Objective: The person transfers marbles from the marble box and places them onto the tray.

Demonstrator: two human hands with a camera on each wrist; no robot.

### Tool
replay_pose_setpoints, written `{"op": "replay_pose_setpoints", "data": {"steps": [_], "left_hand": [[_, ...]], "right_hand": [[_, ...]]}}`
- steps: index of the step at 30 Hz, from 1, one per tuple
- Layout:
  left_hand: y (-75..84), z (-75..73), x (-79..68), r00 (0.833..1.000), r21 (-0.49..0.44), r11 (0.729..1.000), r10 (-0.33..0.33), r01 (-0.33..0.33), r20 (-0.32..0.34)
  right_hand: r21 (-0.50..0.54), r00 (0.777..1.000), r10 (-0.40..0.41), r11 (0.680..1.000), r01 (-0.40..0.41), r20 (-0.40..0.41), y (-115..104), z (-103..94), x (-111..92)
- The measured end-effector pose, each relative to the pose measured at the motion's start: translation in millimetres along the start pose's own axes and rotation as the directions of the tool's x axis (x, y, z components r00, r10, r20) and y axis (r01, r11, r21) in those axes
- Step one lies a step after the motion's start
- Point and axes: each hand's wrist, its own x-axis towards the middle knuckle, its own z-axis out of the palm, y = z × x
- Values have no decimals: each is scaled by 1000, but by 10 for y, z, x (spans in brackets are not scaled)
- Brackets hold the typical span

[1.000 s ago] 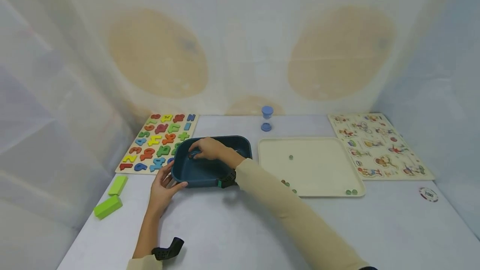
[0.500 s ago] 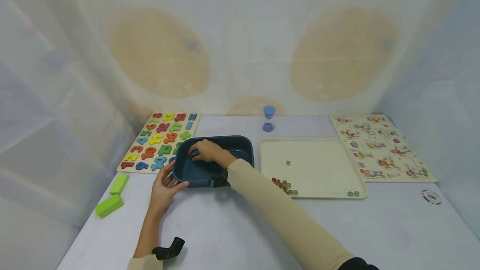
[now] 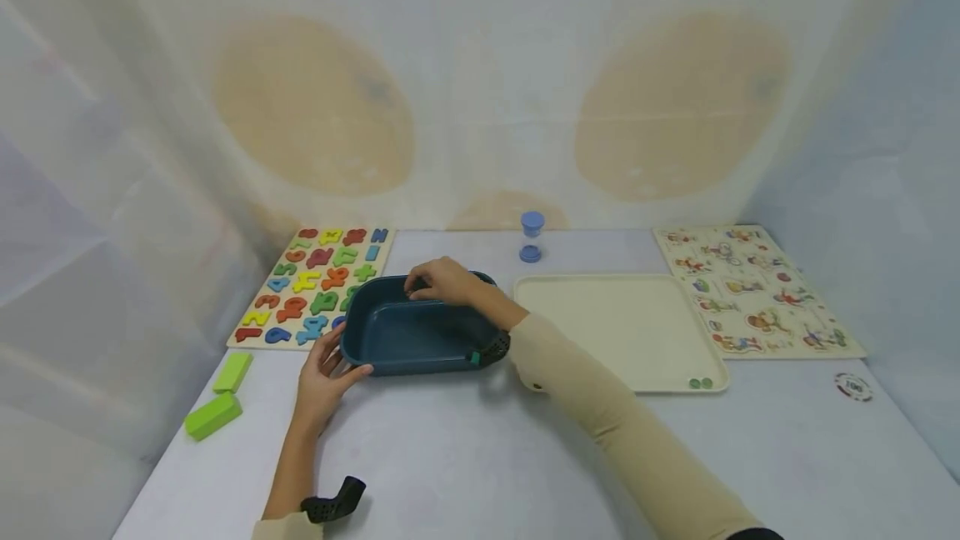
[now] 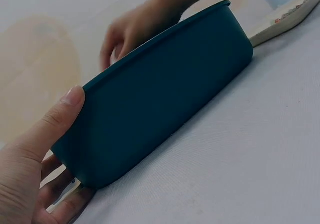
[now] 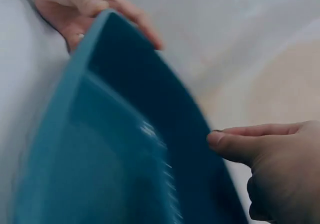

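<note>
A dark teal rectangular basin point(image 3: 412, 344) stands on the white table. My left hand point(image 3: 322, 386) grips its near left corner, thumb on the near wall by the rim and fingers behind the corner, as the left wrist view shows. Over the basin's far side is my right hand point(image 3: 444, 282), thumb and forefinger pinched together. A small dark marble-like piece point(image 5: 217, 131) barely shows at their tips; most of it is hidden. To the right lies a cream tray point(image 3: 615, 315) with green marbles point(image 3: 701, 383) in its near right corner; my right sleeve covers its near left part.
A number puzzle board point(image 3: 307, 290) lies behind the basin's left side. Two green blocks point(image 3: 213, 416) are at the left edge. A blue sand timer point(image 3: 532, 236) stands at the back. A picture puzzle board point(image 3: 757, 294) and a poker chip point(image 3: 853, 387) lie right.
My right hand has risen from the basin's left inside toward its far rim, moving right. The sleeve now covers the marbles at the tray's near left. My left hand keeps its grip.
</note>
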Motion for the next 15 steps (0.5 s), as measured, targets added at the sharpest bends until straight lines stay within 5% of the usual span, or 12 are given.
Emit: {"op": "replay_pose_setpoints", "data": {"steps": [3, 8, 15], "left_hand": [[5, 13, -7, 1000, 7, 1000, -13, 13, 0], [26, 9, -24, 1000, 10, 1000, -20, 20, -5], [32, 14, -7, 1000, 15, 999, -30, 30, -3]], "right_hand": [[73, 988, 25, 997, -14, -154, 188, -313, -434], [112, 926, 156, 986, -125, -343, 595, -656, -1263], [74, 873, 396, 917, -392, -285, 947, -698, -2248]]}}
